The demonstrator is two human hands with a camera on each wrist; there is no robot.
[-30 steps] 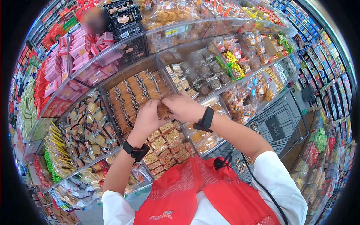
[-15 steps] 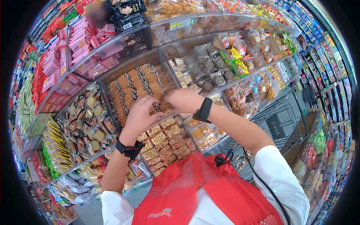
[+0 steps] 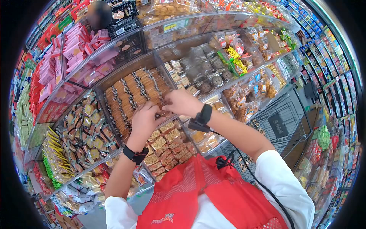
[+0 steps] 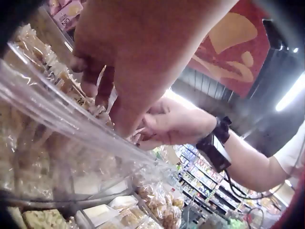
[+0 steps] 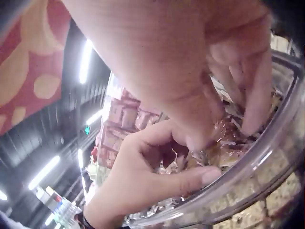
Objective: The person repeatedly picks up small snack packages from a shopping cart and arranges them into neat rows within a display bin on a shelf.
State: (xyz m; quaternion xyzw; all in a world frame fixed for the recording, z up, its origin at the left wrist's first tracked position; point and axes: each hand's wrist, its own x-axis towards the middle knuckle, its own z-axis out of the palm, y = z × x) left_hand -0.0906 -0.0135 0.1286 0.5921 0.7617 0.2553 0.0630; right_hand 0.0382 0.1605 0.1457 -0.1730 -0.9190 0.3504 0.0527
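Long brown snacks in clear wrappers with dark-and-silver ends [image 3: 124,97] lie in rows in a clear-walled bin. My left hand [image 3: 144,122] is over the bin's near part, its fingers bent down onto the packs and its thumb apart from them. Close beside it, my right hand [image 3: 183,103] reaches in from the right. In the right wrist view, the right hand [image 5: 200,62] pinches a brown wrapped snack [image 5: 224,153] between thumb and fingers; the left hand [image 5: 136,174] has its thumb near the clear rim [image 5: 267,167], silvery wrapper beside its fingers.
Nut-topped squares [image 3: 166,143] fill the bin nearer my body. Wrapped biscuits [image 3: 89,128] lie to the left, dark round packs [image 3: 215,78] to the right. Pink packs [image 3: 78,47] sit on the upper tier. A shopping cart [image 3: 284,126] stands at the right.
The hands drew apart slightly, then came close together again over the near end of the rows. The bins have shifted a little leftward in the head view.
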